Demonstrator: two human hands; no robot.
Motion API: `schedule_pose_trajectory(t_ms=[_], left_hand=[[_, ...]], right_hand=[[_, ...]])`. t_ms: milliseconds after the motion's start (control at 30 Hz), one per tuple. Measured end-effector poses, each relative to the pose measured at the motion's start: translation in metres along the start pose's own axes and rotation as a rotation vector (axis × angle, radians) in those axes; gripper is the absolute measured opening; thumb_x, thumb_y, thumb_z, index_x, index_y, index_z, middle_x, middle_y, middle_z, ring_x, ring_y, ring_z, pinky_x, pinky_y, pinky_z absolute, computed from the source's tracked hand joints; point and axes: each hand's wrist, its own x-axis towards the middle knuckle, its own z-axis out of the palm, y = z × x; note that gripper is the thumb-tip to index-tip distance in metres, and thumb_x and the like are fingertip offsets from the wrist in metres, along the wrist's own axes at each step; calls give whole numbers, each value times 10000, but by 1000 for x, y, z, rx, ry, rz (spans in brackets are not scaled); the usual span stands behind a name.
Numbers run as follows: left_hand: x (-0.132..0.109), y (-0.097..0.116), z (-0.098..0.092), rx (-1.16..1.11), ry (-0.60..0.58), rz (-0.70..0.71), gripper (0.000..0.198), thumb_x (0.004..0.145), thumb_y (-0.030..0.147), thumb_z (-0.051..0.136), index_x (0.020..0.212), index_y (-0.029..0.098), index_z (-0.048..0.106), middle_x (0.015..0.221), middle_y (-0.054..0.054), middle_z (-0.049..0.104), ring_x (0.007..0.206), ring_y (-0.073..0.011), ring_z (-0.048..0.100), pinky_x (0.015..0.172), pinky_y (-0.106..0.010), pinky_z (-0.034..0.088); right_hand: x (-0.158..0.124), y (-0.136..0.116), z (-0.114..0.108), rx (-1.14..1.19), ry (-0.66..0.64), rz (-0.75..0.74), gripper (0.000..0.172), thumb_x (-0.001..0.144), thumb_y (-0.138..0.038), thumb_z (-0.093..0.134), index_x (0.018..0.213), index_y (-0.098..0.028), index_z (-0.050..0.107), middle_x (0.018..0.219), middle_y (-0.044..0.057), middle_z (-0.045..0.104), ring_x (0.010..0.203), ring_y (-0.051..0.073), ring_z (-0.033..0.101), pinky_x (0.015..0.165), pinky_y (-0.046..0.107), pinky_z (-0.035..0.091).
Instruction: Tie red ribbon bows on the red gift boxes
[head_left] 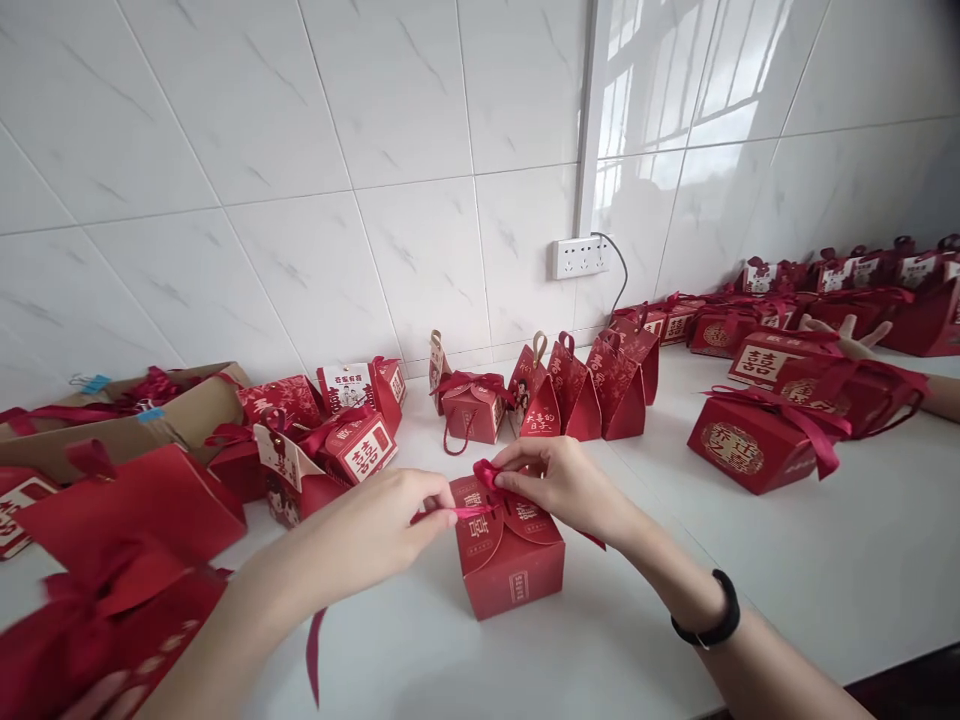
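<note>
A red gift box (pixel 517 580) with gold lettering stands on the white table in front of me, its curved top flaps folded shut. Dark red ribbon (pixel 474 512) runs across the top of the box. My left hand (pixel 405 515) pinches one part of it at the left of the lid, and a loose tail hangs below that hand. Over the lid, my right hand (pixel 551 485) pinches a ribbon loop between thumb and fingers. A black band (pixel 709 610) circles my right wrist.
Red boxes (pixel 364 440) and a cardboard tray (pixel 187 430) of ribbon are at left. Tent-shaped boxes (pixel 577 390) stand by the wall, under a power strip (pixel 581 258). At right, another person's hand (pixel 847 335) is among ribboned boxes (pixel 757 440); another hand (pixel 101 695) shows at lower left.
</note>
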Motion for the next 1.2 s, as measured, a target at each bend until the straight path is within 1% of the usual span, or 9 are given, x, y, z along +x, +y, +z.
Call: schedule_pose_trajectory(t_ms=[167, 267, 367, 567, 700, 800, 900, 1067, 1200], left_hand=[[-1, 10, 1, 62, 63, 98, 310, 872, 352, 383, 663, 203, 557, 627, 14, 508, 539, -123, 411, 506, -219, 264], [1, 19, 3, 55, 121, 116, 304, 882, 343, 358, 715, 202, 570, 714, 3, 532, 628, -137, 464, 578, -220, 312], [4, 24, 2, 31, 146, 118, 311, 880, 331, 347, 759, 205, 604, 791, -8, 557, 653, -137, 482, 592, -221, 326], [2, 19, -3, -32, 9, -13, 251, 799, 414, 481, 726, 202, 594, 556, 33, 529, 411, -99, 341, 408, -223, 212], [-4, 12, -8, 25, -37, -21, 142, 722, 317, 539, 639, 208, 574, 530, 30, 551, 400, -102, 374, 386, -223, 207], [-8, 12, -15, -2, -45, -35, 150, 689, 288, 563, 568, 200, 549, 480, 30, 512, 381, -99, 360, 383, -228, 197], [-8, 19, -20, -28, -38, -4, 144, 704, 303, 571, 611, 194, 562, 493, 39, 492, 388, -91, 357, 393, -221, 206], [2, 33, -16, -24, 90, 159, 145, 787, 283, 503, 705, 190, 578, 622, 24, 569, 449, -82, 423, 450, -206, 273], [20, 28, -4, -105, 180, 227, 158, 825, 264, 457, 770, 190, 586, 650, 26, 584, 528, -95, 476, 499, -211, 309]], right_hand=[[1, 5, 7, -84, 137, -117, 185, 785, -233, 589, 959, -221, 652, 905, 31, 693, 825, 179, 633, 749, 311, 480], [0, 5, 11, -2, 56, -171, 143, 802, -178, 540, 908, -208, 632, 903, 27, 693, 824, 162, 642, 760, 293, 487], [0, 3, 14, 68, -37, -140, 162, 797, -137, 512, 907, -200, 612, 853, 19, 707, 783, 154, 654, 717, 273, 496], [2, 3, 14, 35, -39, -139, 141, 791, -148, 513, 834, -197, 638, 845, 12, 707, 766, 153, 644, 709, 266, 491], [2, 5, 15, 66, -37, -123, 123, 792, -170, 529, 868, -192, 623, 846, 18, 713, 772, 159, 653, 727, 277, 495], [2, 6, 15, 71, -41, -115, 116, 791, -182, 536, 862, -195, 627, 839, 18, 714, 771, 163, 654, 736, 284, 497], [3, 5, 14, 10, -42, -133, 128, 795, -194, 523, 819, -202, 648, 817, 10, 705, 737, 161, 635, 703, 277, 489], [1, 8, 14, -16, -66, -146, 160, 789, -206, 494, 873, -200, 630, 855, 21, 700, 799, 191, 642, 725, 282, 481], [3, 14, 13, -156, -78, -109, 144, 784, -226, 471, 787, -187, 610, 752, 12, 670, 704, 187, 606, 621, 261, 445]])
